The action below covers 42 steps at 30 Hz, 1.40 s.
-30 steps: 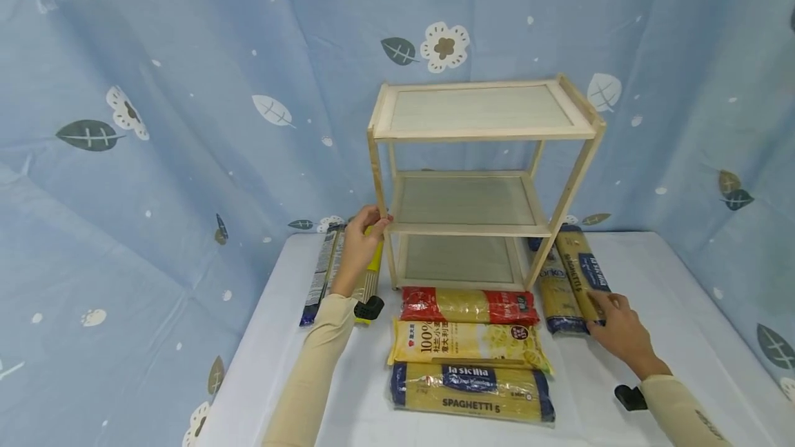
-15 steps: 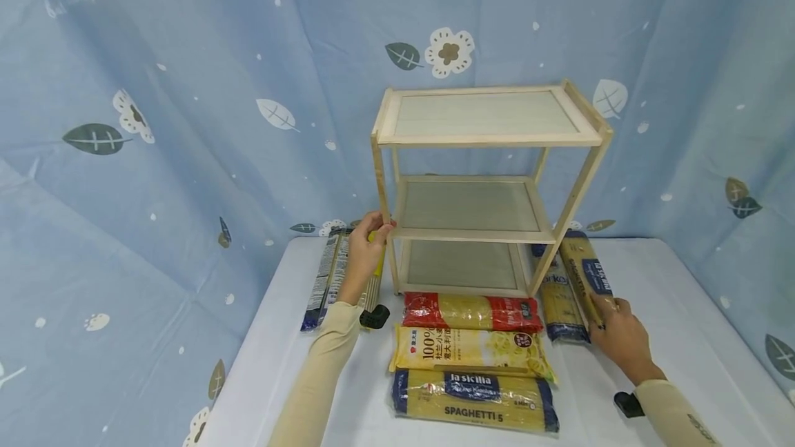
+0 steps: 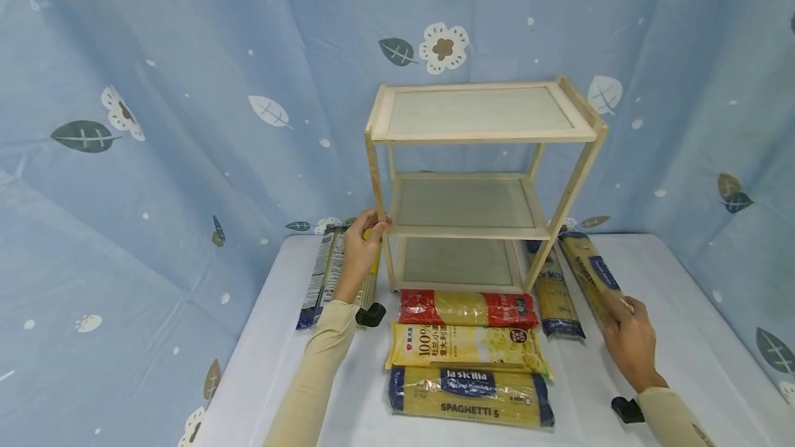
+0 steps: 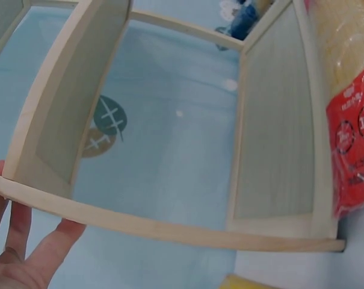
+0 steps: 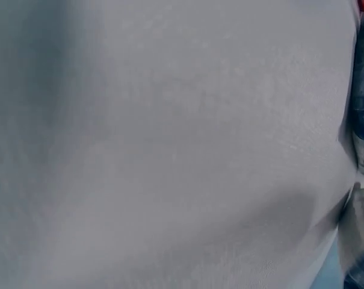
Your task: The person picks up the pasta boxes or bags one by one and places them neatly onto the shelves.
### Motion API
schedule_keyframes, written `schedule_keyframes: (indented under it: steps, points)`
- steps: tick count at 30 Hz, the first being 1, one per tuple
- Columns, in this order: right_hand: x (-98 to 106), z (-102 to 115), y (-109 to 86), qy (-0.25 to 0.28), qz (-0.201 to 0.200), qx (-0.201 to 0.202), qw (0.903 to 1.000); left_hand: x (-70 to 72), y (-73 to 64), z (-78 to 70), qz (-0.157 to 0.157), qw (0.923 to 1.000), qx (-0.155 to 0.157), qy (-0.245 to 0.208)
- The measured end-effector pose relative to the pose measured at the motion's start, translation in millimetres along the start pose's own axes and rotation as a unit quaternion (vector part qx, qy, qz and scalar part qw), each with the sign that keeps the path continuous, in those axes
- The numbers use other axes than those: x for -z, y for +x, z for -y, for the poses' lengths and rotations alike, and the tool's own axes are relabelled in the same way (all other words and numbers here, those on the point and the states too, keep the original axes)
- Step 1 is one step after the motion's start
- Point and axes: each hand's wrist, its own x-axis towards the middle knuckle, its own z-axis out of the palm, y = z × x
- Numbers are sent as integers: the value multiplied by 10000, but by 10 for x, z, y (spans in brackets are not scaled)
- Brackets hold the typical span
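A light wooden three-tier shelf point(image 3: 472, 232) stands at the back of the table. My left hand point(image 3: 359, 254) holds its left front post at the height of the middle tier; in the left wrist view, fingers point(image 4: 46, 253) lie about the wooden post point(image 4: 139, 224). On the right, my right hand point(image 3: 630, 343) grips the near end of a blue-and-yellow spaghetti pack point(image 3: 585, 262). That pack slants away toward the back, its near end raised. Beside it a second spaghetti pack point(image 3: 555, 295) lies by the shelf's right leg. The right wrist view shows mostly blurred white tablecloth point(image 5: 188, 132).
In front of the shelf lie a red pasta pack point(image 3: 459, 308), a yellow pasta pack point(image 3: 456, 345) and a La Sicilia spaghetti pack point(image 3: 466, 405). More pasta packs point(image 3: 323, 274) lie left of the shelf, partly behind the left arm. A blue patterned curtain point(image 3: 186, 157) hangs behind.
My right hand has closed round the spaghetti pack's near end and moved it right, away from the neighbouring pack. The left hand stays on the shelf post.
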Motion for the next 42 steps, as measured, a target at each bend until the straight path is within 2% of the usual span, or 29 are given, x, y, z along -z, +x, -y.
schedule_keyframes:
  steps: [5,13,19,25,31,33,36,39,42]
  points:
    - [103,27,14,124,-484,62,9987,14,-2,-25,9,10000,33,57]
    - [408,163,164,261,-1232,881,9881,3,-9,-14,24,10000,43,69]
    - [719,452,406,215,-1586,1220,9795,8,-25,-18,21,10000,-24,81]
    - [1018,818,638,340,-1801,1195,9758,8,-38,-22,-41,10000,-8,49]
    - [1305,1144,844,84,-1995,1321,9709,9,-37,-32,-41,10000,-19,3]
    - [1376,1243,911,124,-2152,1290,9679,15,-36,-30,-58,10000,-60,23]
    - [1497,1382,986,240,-2183,1299,9669,22,-36,-27,-96,9999,-101,71]
    - [1625,1502,1006,300,-2033,775,9756,19,-40,-24,-78,9998,-135,106]
    - [1748,1608,1014,60,-1916,233,9812,10,-49,-19,-51,9998,-194,88]
